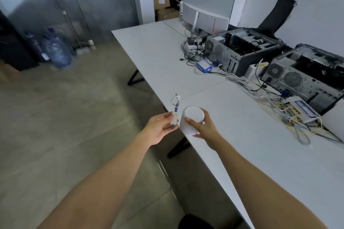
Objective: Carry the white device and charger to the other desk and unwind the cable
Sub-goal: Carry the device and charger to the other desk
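Head view, charger (44,120) in left grip (158,128)

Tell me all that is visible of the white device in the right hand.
The white device is a smooth, matte, rounded cylinder that looks like plastic, with a flat round face turned toward the camera. The right hand grips it by the sides, tilted, above the near edge of the white desk. No cable is seen attached to it.

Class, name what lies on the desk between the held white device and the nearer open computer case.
In the head view, bare desk lies beyond the white device, then tangled cables before the computer case.
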Motion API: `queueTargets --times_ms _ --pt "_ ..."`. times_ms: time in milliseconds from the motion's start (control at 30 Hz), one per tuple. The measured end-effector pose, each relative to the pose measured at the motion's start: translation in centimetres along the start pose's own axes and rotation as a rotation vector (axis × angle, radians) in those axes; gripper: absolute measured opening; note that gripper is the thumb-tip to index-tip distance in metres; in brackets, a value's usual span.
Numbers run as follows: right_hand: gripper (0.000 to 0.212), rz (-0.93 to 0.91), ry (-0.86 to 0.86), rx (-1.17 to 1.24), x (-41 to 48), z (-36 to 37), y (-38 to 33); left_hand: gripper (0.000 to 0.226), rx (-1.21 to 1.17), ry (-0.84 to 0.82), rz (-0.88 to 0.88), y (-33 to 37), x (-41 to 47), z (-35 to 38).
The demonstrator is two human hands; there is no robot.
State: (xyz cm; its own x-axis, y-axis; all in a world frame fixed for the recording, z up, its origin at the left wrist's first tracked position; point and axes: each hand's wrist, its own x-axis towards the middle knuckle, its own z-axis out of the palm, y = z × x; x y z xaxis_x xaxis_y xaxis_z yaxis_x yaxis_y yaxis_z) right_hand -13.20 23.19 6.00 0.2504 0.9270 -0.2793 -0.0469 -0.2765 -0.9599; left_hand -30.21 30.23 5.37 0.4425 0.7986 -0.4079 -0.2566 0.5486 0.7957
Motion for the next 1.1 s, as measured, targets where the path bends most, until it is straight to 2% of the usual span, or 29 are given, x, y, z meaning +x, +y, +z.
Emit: queueTargets --times_ms 133,467,1100 --pt "0.057 -0.019 -0.051 -0.011 1.5 2.3 -1.0 0.013 -0.028 0.049 0.034 1.1 0.0 -2.0" --pt "0.059 -0.052 -0.157 -0.039 6.6 8.1 -3.0 0.014 -0.079 0.137 0.098 4.8 2.3 -6.9" --pt "0.062 -0.110 -0.256 -0.078 26.3 15.0 -9.7 0.010 -0.122 0.202 0.152 17.3 16.7 -12.7"
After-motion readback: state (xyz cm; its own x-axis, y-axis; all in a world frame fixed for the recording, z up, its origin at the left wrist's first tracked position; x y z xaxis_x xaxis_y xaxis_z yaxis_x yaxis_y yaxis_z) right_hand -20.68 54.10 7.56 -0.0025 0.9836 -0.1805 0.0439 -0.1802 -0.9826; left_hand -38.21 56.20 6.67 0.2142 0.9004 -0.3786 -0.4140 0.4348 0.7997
